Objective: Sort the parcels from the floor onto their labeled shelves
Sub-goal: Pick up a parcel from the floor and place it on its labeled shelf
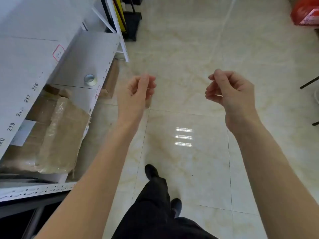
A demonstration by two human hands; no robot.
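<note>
Evidently between parcels: left hand (pixel 138 90) and right hand (pixel 227 90) loosely curled, empty, over bare floor (pixel 181 49). Wrapped parcel (pixel 60 135) shelved at left. Next: locate another floor parcel, none visible.

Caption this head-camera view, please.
Both hands, left and right, hang empty over the tiled floor beside numbered shelves.

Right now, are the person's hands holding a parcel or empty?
Empty. The left hand and right hand hover loosely curled above the tiled floor, nothing in either grip.
</note>
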